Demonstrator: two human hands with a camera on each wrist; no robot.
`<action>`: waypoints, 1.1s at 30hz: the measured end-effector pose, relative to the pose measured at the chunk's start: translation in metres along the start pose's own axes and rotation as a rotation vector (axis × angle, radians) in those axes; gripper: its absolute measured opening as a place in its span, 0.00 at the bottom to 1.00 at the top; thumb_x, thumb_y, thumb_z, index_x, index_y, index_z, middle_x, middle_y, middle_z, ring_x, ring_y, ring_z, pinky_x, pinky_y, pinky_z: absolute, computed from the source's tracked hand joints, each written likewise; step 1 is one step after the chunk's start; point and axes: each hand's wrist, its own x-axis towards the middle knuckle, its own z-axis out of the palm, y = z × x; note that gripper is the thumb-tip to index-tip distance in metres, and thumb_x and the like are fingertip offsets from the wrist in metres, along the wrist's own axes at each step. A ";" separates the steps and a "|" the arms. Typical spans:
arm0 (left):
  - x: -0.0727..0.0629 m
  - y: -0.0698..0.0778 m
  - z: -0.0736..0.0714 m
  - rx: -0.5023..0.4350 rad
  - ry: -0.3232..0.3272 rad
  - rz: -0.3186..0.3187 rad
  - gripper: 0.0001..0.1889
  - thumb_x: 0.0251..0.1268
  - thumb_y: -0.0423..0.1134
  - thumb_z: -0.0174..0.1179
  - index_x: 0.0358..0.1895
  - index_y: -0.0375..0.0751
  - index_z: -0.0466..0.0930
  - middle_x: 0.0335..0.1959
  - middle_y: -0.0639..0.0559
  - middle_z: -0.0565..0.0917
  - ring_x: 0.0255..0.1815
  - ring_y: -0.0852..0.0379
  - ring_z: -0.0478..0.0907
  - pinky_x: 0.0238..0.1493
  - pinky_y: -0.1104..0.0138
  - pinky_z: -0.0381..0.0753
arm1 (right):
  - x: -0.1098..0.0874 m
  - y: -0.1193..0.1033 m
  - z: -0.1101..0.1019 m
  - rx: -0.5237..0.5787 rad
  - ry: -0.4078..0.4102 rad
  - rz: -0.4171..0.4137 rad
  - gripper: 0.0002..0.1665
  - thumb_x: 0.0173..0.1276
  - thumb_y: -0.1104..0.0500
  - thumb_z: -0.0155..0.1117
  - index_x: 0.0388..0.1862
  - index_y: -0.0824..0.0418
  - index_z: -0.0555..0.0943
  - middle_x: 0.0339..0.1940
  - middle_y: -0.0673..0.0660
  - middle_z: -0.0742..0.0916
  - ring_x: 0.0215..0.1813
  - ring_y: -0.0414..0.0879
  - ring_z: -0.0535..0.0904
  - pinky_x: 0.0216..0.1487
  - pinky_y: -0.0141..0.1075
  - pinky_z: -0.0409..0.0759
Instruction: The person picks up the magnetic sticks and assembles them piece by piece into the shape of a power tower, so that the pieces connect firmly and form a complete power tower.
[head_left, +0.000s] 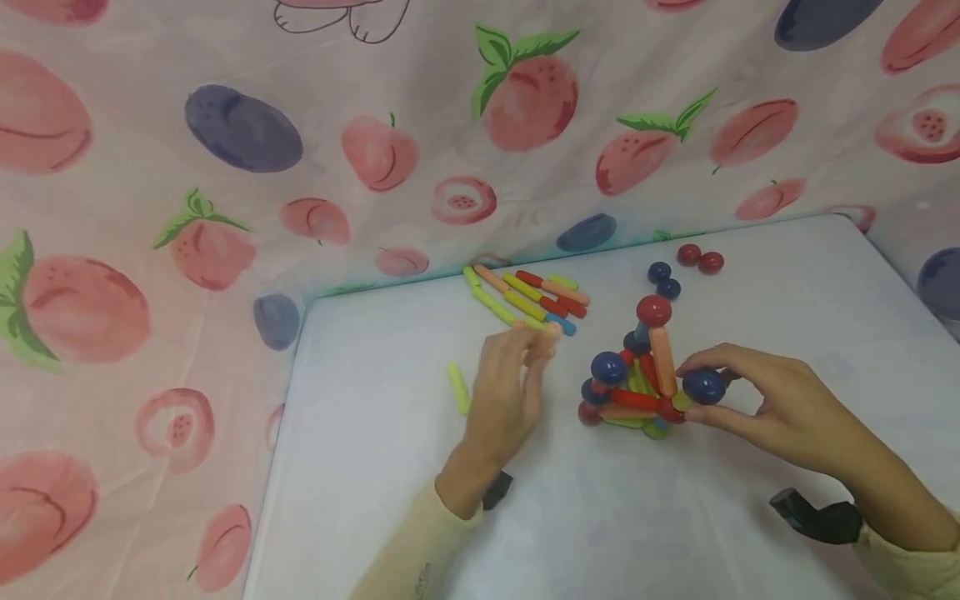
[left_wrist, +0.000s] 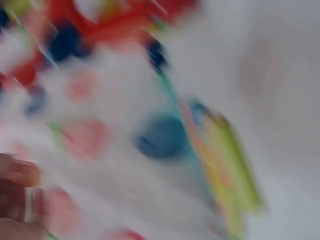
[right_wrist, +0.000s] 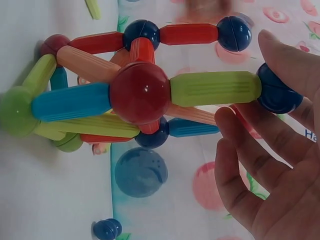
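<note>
A structure of coloured magnetic sticks and balls (head_left: 633, 400) stands on the white table. My right hand (head_left: 772, 404) holds a blue ball (right_wrist: 279, 89) between thumb and fingers. That ball sits on the end of a light-green stick (right_wrist: 215, 89), which meets a red ball (right_wrist: 140, 94) of the structure. Left of the structure, my left hand (head_left: 502, 383) hovers near the loose sticks (head_left: 525, 304) with its fingers bent. Nothing shows between those fingers. In the left wrist view that hand (left_wrist: 20, 200) is blurred at the edge.
Behind the structure lie loose blue balls (head_left: 660, 272) and two red balls (head_left: 711, 262). A single light-green stick (head_left: 457, 387) rests left of my left hand. A fruit-printed cloth (head_left: 420, 100) hangs along the back and left of the table (head_left: 360, 467).
</note>
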 end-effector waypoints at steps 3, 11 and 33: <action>0.000 0.037 0.002 0.015 0.097 0.357 0.15 0.68 0.31 0.64 0.55 0.33 0.78 0.49 0.47 0.85 0.48 0.54 0.81 0.53 0.71 0.81 | 0.003 -0.001 0.000 0.013 0.025 -0.048 0.36 0.44 0.56 0.88 0.54 0.44 0.83 0.46 0.40 0.88 0.46 0.28 0.79 0.45 0.21 0.80; -0.001 0.071 0.029 0.204 -0.088 0.348 0.12 0.74 0.37 0.60 0.54 0.39 0.85 0.48 0.53 0.89 0.41 0.61 0.80 0.45 0.79 0.77 | 0.004 0.002 -0.002 0.036 0.053 -0.070 0.39 0.41 0.59 0.89 0.54 0.41 0.83 0.45 0.39 0.87 0.44 0.29 0.78 0.47 0.17 0.75; -0.020 0.044 0.034 -0.076 -0.199 -0.150 0.26 0.63 0.49 0.72 0.57 0.40 0.73 0.47 0.51 0.78 0.46 0.60 0.77 0.44 0.79 0.79 | 0.002 0.013 0.003 0.046 -0.225 0.155 0.43 0.51 0.42 0.84 0.62 0.53 0.75 0.48 0.49 0.87 0.39 0.38 0.81 0.34 0.29 0.81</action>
